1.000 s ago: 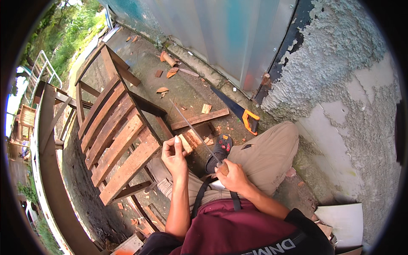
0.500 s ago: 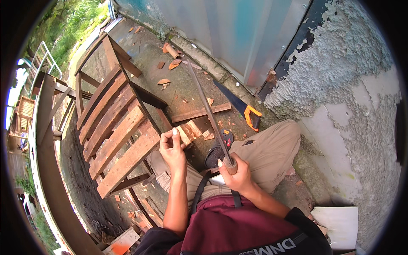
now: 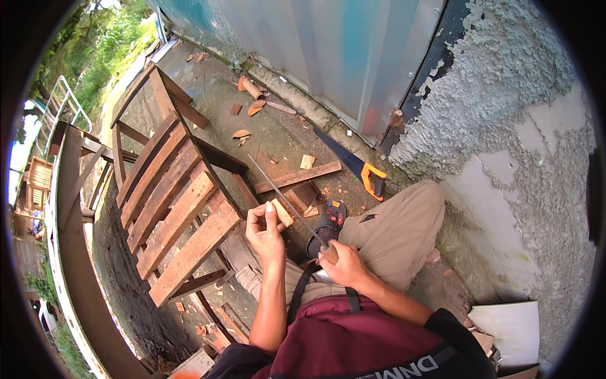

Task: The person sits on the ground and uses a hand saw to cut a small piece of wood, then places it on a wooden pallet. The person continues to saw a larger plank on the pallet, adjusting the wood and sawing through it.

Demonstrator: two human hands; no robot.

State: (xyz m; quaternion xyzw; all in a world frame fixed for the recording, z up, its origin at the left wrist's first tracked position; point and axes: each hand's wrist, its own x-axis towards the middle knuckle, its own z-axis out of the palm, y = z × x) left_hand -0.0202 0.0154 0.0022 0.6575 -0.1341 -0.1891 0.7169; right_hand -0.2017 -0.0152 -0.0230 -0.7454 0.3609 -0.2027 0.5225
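Observation:
My left hand [image 3: 265, 237] is closed, its thumb and fingers pinching a small pale wood block [image 3: 282, 213]. In my right hand [image 3: 344, 262] is the brown handle [image 3: 329, 254] of a long, thin machete [image 3: 285, 199], its blade slanting away to the far left. We see the blade almost edge-on, just right of the wood block; whether it touches the block I cannot tell. Below the blade, between my bent legs, a darker brown wood block [image 3: 305, 194] lies on the ground with chips around it.
A handsaw with an orange-and-black handle [image 3: 374, 180] lies ahead, near a metal sheet wall [image 3: 328, 57]. A wood strip [image 3: 300, 177] lies across the ground. To the left stands a slatted wooden chair [image 3: 180, 208]. The peeling wall [image 3: 505, 158] rises on my right.
My right hand has lowered and turned the machete; its tip has come nearer and to the left. My left hand, still holding the wood block, has shifted slightly right and nearer.

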